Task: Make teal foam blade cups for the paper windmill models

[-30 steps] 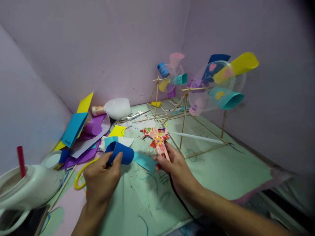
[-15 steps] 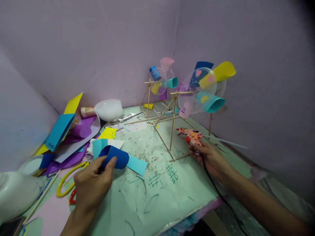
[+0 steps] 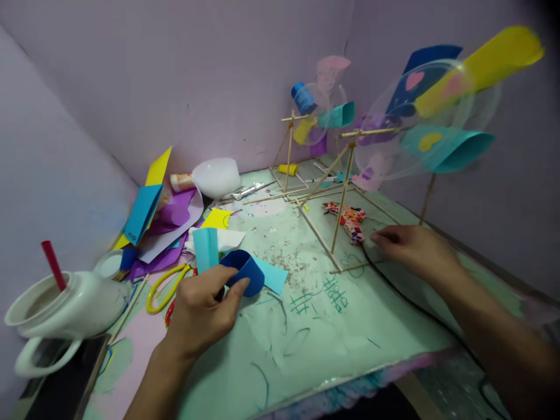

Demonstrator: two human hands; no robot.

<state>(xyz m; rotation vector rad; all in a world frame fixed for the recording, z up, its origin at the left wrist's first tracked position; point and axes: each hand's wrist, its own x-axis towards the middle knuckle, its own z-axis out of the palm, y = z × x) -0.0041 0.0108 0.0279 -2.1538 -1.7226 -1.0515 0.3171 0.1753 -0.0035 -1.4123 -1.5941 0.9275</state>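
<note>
The patterned glue gun [image 3: 350,219], gripped by the right hand [image 3: 411,251] half a second ago, now lies on the green-covered table [image 3: 315,350], toward its right edge and within the base of the nearer stick stand [image 3: 342,198]. That hand hangs apart from it, just beside the grip, fingers curled; whether they pinch anything I cannot tell. The black cord [image 3: 405,291] runs from the gun toward the table's front right corner. The left hand [image 3: 205,297] keeps the dark-blue paper tube [image 3: 256,280] between thumb and fingers, left of the table's middle, so the tube seems to be the piece being worked, with the gun set aside.
</note>
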